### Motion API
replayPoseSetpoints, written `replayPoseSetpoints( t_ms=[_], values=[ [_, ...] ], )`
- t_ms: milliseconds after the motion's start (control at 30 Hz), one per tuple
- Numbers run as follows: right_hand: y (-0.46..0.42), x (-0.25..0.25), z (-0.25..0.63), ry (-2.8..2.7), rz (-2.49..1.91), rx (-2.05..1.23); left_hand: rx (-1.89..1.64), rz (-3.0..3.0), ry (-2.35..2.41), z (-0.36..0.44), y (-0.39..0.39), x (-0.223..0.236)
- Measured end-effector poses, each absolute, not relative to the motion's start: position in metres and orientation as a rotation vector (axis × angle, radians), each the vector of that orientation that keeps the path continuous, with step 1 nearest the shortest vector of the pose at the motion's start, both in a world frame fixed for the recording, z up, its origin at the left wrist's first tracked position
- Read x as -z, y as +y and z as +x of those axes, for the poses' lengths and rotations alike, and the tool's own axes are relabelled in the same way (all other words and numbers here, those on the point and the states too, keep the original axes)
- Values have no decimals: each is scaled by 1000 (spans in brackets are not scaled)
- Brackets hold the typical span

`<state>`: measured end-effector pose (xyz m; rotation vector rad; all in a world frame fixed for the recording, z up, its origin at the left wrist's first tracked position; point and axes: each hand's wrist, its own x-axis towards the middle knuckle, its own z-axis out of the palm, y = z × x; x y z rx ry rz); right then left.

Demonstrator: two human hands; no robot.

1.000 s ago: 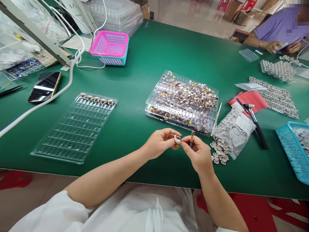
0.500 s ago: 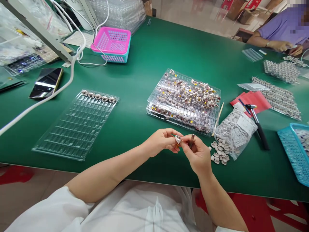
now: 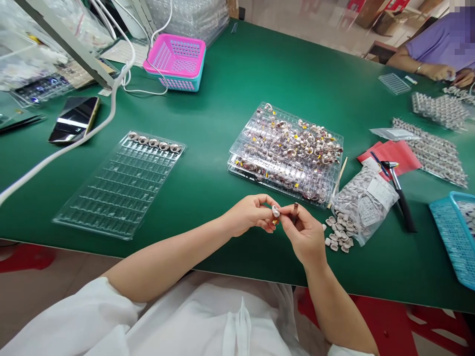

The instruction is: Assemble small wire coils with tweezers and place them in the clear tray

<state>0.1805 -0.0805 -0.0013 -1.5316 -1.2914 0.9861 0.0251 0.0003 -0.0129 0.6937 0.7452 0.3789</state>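
Observation:
Just past the table's near edge, my left hand (image 3: pixel 256 215) is closed in a pinch on a small white earbud-like shell (image 3: pixel 275 211). An amber, shiny strip (image 3: pixel 275 221) hangs from the shell's lower side. My right hand (image 3: pixel 304 230) is closed too, its thumb and finger meeting at the shell's right side. A narrow brown piece (image 3: pixel 296 211) sticks up between the right fingers; its kind cannot be made out. Beyond both hands lie stacked clear trays (image 3: pixel 237 148) of similar shells with brown and yellow bits. Loose white shells (image 3: pixel 338 232) lie right of my right hand.
A clear slotted tray (image 3: pixel 111 193) at left carries several shells in its far row. A phone (image 3: pixel 74 120), white cable and pink basket (image 3: pixel 178 42) stand beyond it. Rightward are a bag of shells (image 3: pixel 365 198), a black-handled hammer (image 3: pixel 403 202), a blue basket (image 3: pixel 445 232) and a co-worker.
The shell has turned slightly between my fingers, and the amber strip below it sits at a different angle. Both hands stay together; the whole view has shifted a little.

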Motion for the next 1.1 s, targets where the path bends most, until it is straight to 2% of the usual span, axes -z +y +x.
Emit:
replayPoseSetpoints(
  t_ms=[433, 667, 1100],
  values=[
    [-79, 3, 185, -1572, -1525, -780, -218, 702, 786, 19, 8, 13],
    [-78, 0, 190, -1668, -1616, -897, -137, 905, 838, 20, 9, 10],
    [-76, 2, 195, -1338, -1747, -1137, -345, 1415, 715, 21, -3, 11]
  ],
)
